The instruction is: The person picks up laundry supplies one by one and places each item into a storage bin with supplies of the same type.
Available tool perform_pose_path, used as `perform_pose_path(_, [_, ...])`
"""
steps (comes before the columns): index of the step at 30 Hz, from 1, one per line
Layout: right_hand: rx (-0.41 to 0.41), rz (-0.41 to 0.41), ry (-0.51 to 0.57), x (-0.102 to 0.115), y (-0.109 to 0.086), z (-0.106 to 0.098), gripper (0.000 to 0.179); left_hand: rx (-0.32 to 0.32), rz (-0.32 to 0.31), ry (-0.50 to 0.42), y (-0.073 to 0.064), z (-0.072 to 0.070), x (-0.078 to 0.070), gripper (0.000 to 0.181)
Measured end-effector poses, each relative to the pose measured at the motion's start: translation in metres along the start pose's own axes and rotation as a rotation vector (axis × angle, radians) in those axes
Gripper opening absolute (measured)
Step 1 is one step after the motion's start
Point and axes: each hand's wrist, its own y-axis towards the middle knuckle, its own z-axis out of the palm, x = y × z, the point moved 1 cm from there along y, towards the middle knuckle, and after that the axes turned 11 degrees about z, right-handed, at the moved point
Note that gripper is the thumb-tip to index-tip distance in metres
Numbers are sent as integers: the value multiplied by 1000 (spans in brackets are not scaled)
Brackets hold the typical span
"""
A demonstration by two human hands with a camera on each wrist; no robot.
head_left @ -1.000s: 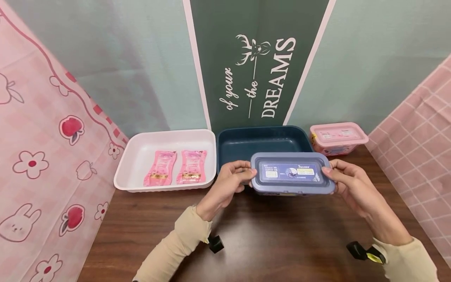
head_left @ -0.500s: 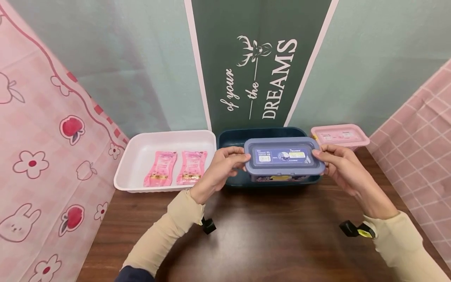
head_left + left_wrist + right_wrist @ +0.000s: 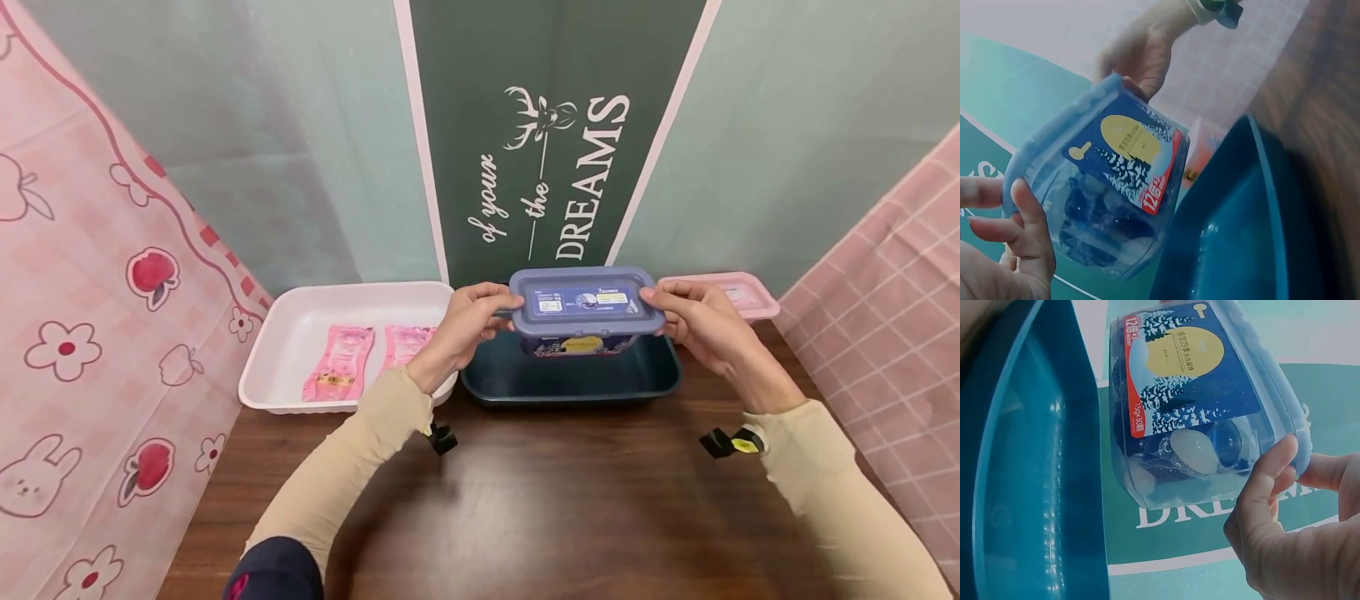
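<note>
A clear tub of laundry pods (image 3: pixel 585 304) with a blue lid hangs over the dark teal tray (image 3: pixel 570 387). At its left end my left hand (image 3: pixel 472 325) pinches the lid's rim between thumb and fingers. My right hand (image 3: pixel 701 321) pinches the opposite end in the same way. In the right wrist view the tub (image 3: pixel 1185 394) shows a snowy-tree label, with pods visible through its wall. The left wrist view has the tub (image 3: pixel 1110 181) tilted above the teal tray (image 3: pixel 1222 231), apart from its rim.
To the left stands a white tray (image 3: pixel 281 350) with two pink pouches (image 3: pixel 341 362), one partly behind my left hand. A pink-lidded tub (image 3: pixel 753 296) sits at the back right, partly covered by my right hand. Fabric walls (image 3: pixel 315 150) enclose the wooden table (image 3: pixel 570 508).
Both hands have carried the blue-lidded tub away from me and slightly left, from the teal tray's near edge to above its back part. The pouches have stayed in the white tray.
</note>
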Motion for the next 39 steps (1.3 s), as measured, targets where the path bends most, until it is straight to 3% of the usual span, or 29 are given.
perform_pose_path(5, [-40, 22, -5, 2, 15, 0, 10, -35, -1, 26, 11, -2, 1, 19])
perform_pose_path(13, [-52, 25, 56, 6, 37, -6, 8, -74, -20, -30, 33, -1, 4, 25])
perform_pose_path(19, [-74, 58, 45, 7, 51, -7, 4, -128, -15, -15, 45, -3, 12, 31])
perform_pose_path(28, [-111, 65, 24, 0, 69, -6, 5, -200, -16, -9, 55, -4, 24, 32])
perform_pose_path(39, [-130, 85, 72, -11, 84, -9, 5, -222, -109, -110, 63, -6, 34, 25])
